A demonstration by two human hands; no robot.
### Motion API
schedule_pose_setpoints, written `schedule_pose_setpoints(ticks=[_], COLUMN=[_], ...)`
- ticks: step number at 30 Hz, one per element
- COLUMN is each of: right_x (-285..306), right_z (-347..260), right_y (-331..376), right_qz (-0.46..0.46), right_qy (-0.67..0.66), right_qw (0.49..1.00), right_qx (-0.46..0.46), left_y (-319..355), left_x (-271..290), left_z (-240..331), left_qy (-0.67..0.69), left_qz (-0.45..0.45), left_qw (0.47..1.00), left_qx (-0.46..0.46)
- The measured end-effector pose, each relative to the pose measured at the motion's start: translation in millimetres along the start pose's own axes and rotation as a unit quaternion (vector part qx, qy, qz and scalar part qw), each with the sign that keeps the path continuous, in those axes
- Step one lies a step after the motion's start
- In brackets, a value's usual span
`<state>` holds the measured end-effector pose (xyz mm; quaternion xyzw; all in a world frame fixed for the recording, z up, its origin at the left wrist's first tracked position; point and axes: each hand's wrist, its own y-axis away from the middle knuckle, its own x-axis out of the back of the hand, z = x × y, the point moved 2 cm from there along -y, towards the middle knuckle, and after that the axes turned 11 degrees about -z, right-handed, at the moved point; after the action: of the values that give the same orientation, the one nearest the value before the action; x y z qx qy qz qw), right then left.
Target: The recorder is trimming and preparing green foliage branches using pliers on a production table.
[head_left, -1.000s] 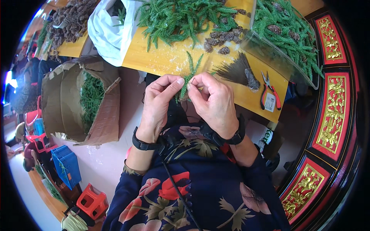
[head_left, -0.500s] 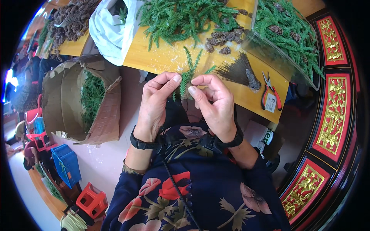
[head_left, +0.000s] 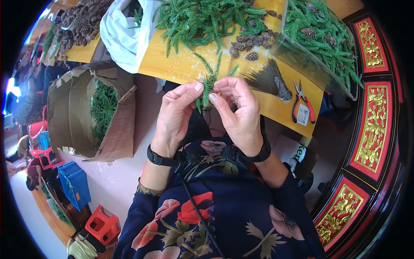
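Both hands are raised together just in front of the yellow table edge (head_left: 172, 64). My left hand (head_left: 174, 116) and my right hand (head_left: 237, 110) pinch a small bunch of green needle-leaf sprigs (head_left: 210, 80) between their fingertips; the sprig tips fan upward above the fingers. A black band circles each wrist. My lap, in a dark floral garment, fills the lower middle.
On the table lie a heap of green sprigs (head_left: 202, 19), pine cones (head_left: 246, 47), a dark bristle fan (head_left: 269, 80) and red-handled pliers (head_left: 302, 105). A clear tray of greenery (head_left: 323, 34) sits at right, a white bag (head_left: 123, 36) and an open cardboard box of greenery (head_left: 92, 112) at left.
The two hands stay together on the sprig bunch; the fingers have shifted slightly and the sprigs sit a little more upright.
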<state>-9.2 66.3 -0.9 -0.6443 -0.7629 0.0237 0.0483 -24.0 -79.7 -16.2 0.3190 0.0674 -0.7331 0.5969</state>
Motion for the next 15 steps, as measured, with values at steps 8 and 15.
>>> schedule_pose_setpoints(ticks=[8,15], right_x=[-3.3,-0.9], right_z=[0.2,-1.7], right_y=[0.6,1.4], right_qz=[0.048,0.058], right_qy=[0.117,0.123], right_qw=[0.991,0.99], right_qx=[0.036,0.031], left_y=[-3.6,-1.3], left_x=[3.2,3.3], left_z=[-2.7,-0.2], left_qy=[-0.031,-0.051], left_qz=[0.014,-0.003], left_qw=[0.999,0.999], left_qx=[-0.008,0.004])
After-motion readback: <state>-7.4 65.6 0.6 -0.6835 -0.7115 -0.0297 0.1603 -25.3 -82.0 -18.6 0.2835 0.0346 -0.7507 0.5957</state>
